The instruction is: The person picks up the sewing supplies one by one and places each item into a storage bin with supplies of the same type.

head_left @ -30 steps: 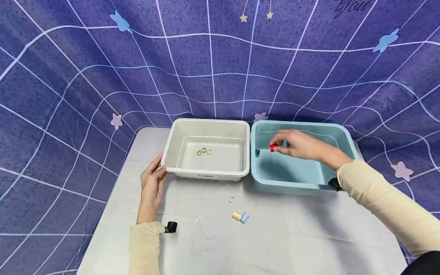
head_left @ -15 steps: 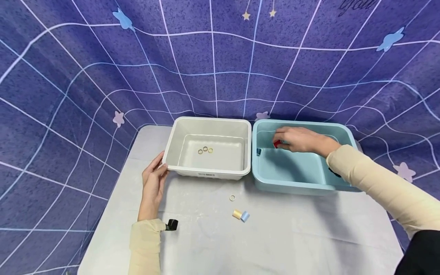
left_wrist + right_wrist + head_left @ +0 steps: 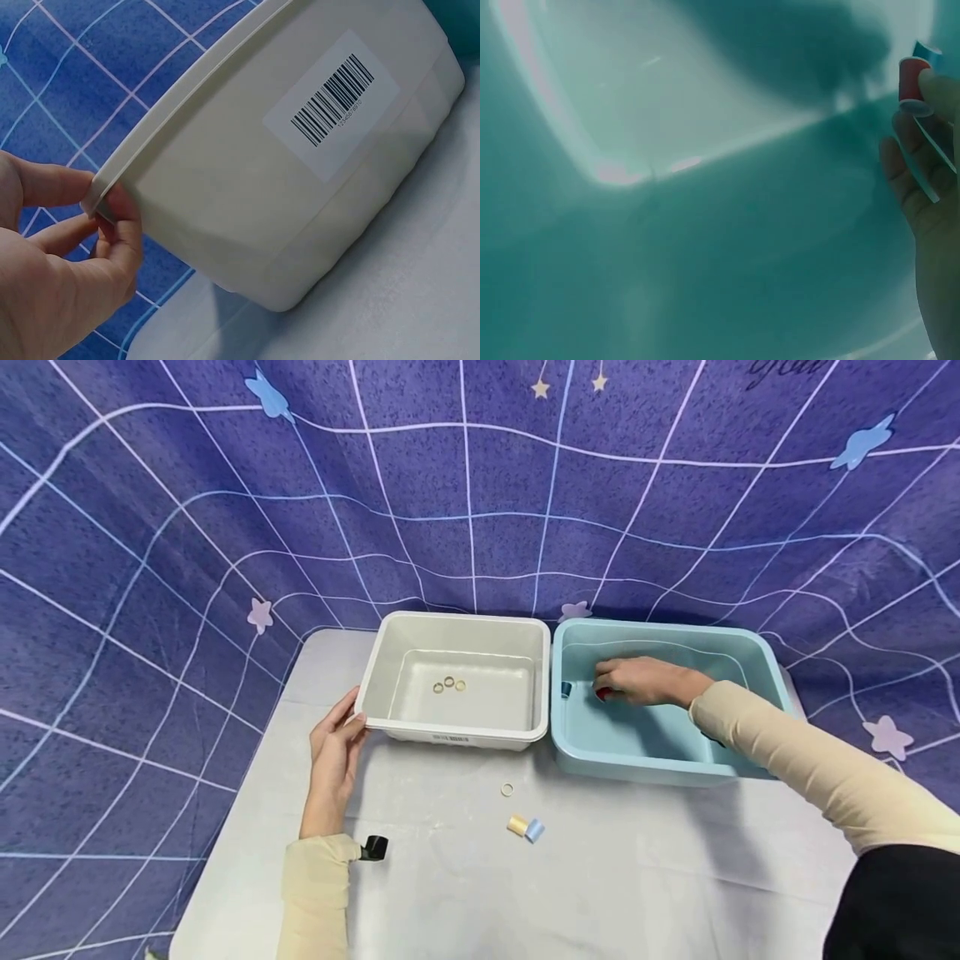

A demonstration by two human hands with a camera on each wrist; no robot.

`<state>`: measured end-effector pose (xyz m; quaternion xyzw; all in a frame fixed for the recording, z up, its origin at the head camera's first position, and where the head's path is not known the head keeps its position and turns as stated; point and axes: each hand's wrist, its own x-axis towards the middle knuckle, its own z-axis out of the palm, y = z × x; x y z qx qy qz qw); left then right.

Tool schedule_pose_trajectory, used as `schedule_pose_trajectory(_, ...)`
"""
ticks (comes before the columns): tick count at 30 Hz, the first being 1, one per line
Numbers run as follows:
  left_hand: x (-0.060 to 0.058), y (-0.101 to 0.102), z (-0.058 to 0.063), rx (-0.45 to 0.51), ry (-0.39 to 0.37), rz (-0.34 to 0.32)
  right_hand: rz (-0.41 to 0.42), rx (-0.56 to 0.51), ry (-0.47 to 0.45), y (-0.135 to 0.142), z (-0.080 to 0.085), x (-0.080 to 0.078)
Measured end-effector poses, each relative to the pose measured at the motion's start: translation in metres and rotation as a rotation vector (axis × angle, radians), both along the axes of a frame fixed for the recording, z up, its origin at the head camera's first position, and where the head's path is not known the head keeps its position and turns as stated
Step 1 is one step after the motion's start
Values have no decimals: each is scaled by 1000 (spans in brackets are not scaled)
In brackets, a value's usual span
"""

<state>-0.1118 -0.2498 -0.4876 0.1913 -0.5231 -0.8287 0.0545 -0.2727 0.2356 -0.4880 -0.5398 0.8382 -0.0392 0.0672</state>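
Note:
My left hand [image 3: 333, 760] pinches the near left corner of the off-white plastic bin [image 3: 450, 728] between thumb and fingers; the left wrist view shows the grip on its rim [image 3: 161, 124]. Down inside the teal bin [image 3: 637, 760] is my right hand [image 3: 643, 681], holding a small red thread spool [image 3: 911, 81]. Most of that spool is hidden by the fingers in the head view. A dark blue spool [image 3: 566, 690] lies by the teal bin's left wall, just left of my fingertips. Several small brass-coloured rings [image 3: 449, 682] lie together on the off-white bin's floor.
On the table [image 3: 637, 877] in front of the bins lie a single ring [image 3: 507, 790], a yellow spool [image 3: 517, 825] and a light blue spool [image 3: 534, 831] side by side. The two bins stand next to each other before a purple-blue curtain [image 3: 495, 485].
My right hand has gone lower into the teal bin with the red spool, which is now mostly covered by the fingers. My left hand keeps its hold on the off-white bin.

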Motion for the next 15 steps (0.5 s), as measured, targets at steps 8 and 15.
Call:
schedule_pose_trajectory(8, 1, -1, -1, -20, 2, -8, -5, -8, -60, -10, -21, -5)
schedule_pose_trajectory(15, 1, -1, -1, -33, -4, -13, -12, -65, -150, -18, -32, -8)
